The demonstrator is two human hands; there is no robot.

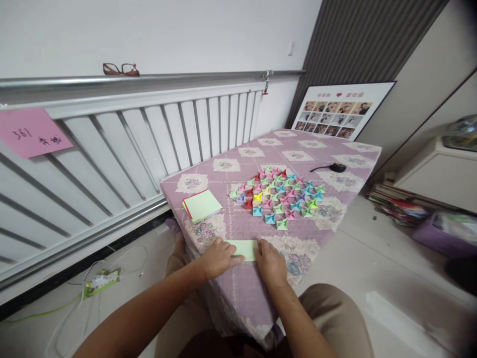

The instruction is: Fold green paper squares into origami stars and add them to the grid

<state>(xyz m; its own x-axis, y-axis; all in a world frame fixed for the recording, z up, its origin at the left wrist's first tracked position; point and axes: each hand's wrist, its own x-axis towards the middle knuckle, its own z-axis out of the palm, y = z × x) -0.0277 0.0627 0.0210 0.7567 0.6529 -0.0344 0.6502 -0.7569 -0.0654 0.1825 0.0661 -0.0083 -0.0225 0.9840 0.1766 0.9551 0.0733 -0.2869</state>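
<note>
A pale green paper [246, 250], folded into a strip, lies flat on the purple patterned cloth near the table's front. At its left end my left hand [219, 257] presses down with its fingers spread. My right hand [271, 262] rests on the right end, its fingers curled over the paper's edge. Beyond both hands stand several small folded paper pieces [282, 224] in rows, in green, blue, pink, red and yellow. A stack of square paper [201, 205] with a pale green sheet on top sits to the left.
A black object with a cord [338, 167] lies on the cloth [238, 291] at the right. A photo board [331, 119] leans at the table's far end. The white radiator [186, 134] runs along the left side, with glasses [121, 69] on the pipe above.
</note>
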